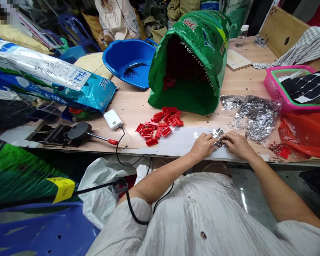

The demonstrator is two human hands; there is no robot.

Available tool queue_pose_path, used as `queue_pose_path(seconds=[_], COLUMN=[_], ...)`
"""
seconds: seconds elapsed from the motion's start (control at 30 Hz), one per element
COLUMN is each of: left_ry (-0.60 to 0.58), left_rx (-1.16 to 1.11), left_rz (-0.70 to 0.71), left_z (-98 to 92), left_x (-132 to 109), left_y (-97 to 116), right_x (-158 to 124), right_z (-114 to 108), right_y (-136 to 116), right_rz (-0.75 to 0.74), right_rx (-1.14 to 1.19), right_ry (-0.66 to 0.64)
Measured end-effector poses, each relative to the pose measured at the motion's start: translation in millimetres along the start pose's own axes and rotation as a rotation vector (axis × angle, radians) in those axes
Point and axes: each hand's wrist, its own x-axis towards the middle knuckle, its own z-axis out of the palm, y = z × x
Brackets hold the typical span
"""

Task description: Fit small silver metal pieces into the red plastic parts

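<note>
Over the white sheet (176,143): left hand (203,145), right hand (238,143) at small silver metal pieces (216,132).
Both curled; I can't tell what either grips. Red plastic parts (163,125) lie left.

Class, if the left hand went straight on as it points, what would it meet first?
The left hand would likely meet the small silver pieces first; it may be touching them.

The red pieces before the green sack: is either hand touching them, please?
No, the left hand and right hand are at the silvery pieces.
</note>
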Motion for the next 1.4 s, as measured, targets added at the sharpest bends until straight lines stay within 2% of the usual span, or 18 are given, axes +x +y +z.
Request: queue_pose_path(seconds=[0.1, 0.27, 0.5, 0.63, 0.73, 0.87, 1.1, 1.27, 1.4], left_ry=[-0.049, -0.054, -0.113, -0.152, -0.131, -0.082, -0.123, -0.106, -0.104], left_rx=[0.043, 0.041, -0.078, -0.094, -0.082, -0.023, 0.091, 0.098, 0.053], left_rz=[0.027, 0.014, -0.201, -0.274, -0.301, -0.247, -0.116, -0.1, -0.114], left_z=[4.0, 1.6, -14.0, -19.1, -19.4, -15.1, -3.0, 1.2, 1.3], left_x=[7.0, 6.6, 2.5, 7.0, 9.5, 11.6, 23.6, 29.9, 31.4], left_y=[0.6, 2.4, 12.3, 11.9, 9.8, 10.7, 13.2, 11.5, 12.1], right_x=[1.1, -1.7, -7.3, -6.3, -8.6, -15.1, -19.9, -23.7, -25.6], right_z=[-0.4, -2.8, 0.7, -0.5, -3.8, -4.7, -5.0, -10.4, -7.0], right_y=[-0.6, 5.6, 11.2, 9.7, 7.9, 5.2, 7.1, 6.8, -2.5], right_rz=[0.015, 0.038, 0.035, 0.053, 0.057, -0.001, 0.032, 0.033, -0.003], right_rx=[0.0, -0.035, -0.06, -0.056, -0.042, -0.042, -0.109, -0.112, -0.094], right_ry=[0.04, 0.08, 0.046, 0.037, 0.067, 0.016, 0.006, 0.038, 0.002])
